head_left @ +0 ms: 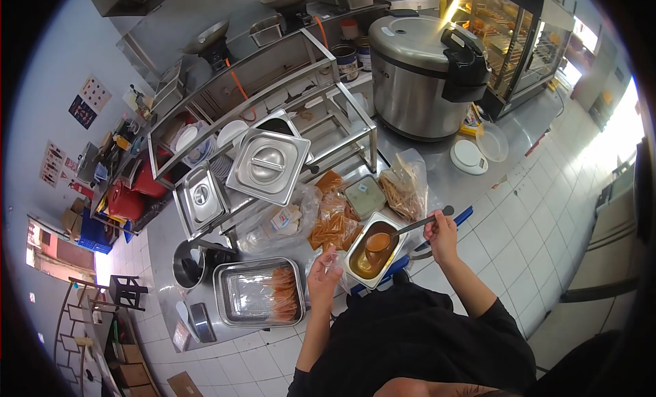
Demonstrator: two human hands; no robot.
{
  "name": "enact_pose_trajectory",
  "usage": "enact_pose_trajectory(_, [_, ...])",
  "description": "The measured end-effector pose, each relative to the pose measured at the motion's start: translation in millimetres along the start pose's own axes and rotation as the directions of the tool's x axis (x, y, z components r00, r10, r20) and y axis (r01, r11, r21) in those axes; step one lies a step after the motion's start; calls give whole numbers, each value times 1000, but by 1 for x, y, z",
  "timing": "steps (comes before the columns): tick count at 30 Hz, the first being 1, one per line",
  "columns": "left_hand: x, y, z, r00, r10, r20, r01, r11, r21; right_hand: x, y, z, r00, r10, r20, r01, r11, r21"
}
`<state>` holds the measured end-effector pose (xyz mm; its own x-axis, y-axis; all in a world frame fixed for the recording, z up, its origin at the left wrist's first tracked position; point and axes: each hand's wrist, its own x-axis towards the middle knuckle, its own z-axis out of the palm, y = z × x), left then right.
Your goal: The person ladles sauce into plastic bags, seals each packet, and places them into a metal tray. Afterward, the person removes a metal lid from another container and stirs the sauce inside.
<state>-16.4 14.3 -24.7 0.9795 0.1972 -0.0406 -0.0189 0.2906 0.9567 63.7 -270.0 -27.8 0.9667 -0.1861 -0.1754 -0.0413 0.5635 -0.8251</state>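
Note:
My right hand [442, 240] is closed around the dark handle of a ladle [417, 223]. The ladle's bowl, full of orange-brown sauce [378, 243], sits inside a deep metal pan [361, 281] that holds more of it. Just left of the pan, my left hand [322, 279] pinches a thin clear plastic bag [333, 259]. Beyond the pan lie bags of brown sauce [335, 216] and a lidded square tub [365, 196]. Left of my left hand, a wire-lined metal tray [229, 298] holds a row of small filled orange bags [283, 294] along its right side.
A large rice cooker [424, 76] stands at the back right, near a round white scale [469, 156]. A bag of wooden sticks [404, 186] lies behind the pan. Lidded steel pans [268, 166] rest on a metal rack. A dark pot [190, 264] and a phone-like slab [201, 322] sit left.

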Motion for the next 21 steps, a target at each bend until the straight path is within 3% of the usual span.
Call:
enact_pose_trajectory(1, [1,10,5,991,112,66,-116,992,45,0,-7,8,1000,-1,-4,1,1000,6])
enact_pose_trajectory(2, [1,22,9,991,116,61,-119,992,43,2,-13,11,1000,-1,1,1,1000,3])
enact_pose_trajectory(3, [2,38,15,977,173,125,-208,902,378,4,-18,14,999,-14,37,13,1000,27])
enact_pose_trajectory(4, [5,47,18,958,202,203,-286,695,660,5,-23,18,997,-28,73,24,998,51])
enact_pose_trajectory(5, [9,49,22,958,207,200,-288,696,658,6,-30,24,996,-35,81,30,998,64])
enact_pose_trajectory(7, [13,49,31,869,377,320,-448,328,832,6,-42,35,995,-46,84,41,997,68])
enact_pose_trajectory(11, [17,27,40,867,347,356,-467,321,824,6,-58,48,990,-59,128,50,996,73])
enact_pose_trajectory(14, [16,23,52,884,291,366,-459,393,796,5,-65,53,990,-56,128,48,997,68])
enact_pose_trajectory(16, [18,26,62,935,177,309,-352,587,729,4,-65,53,988,-61,139,52,996,71])
enact_pose_trajectory(21, [21,7,67,950,170,263,-305,694,652,0,-68,53,980,-123,156,117,992,45])
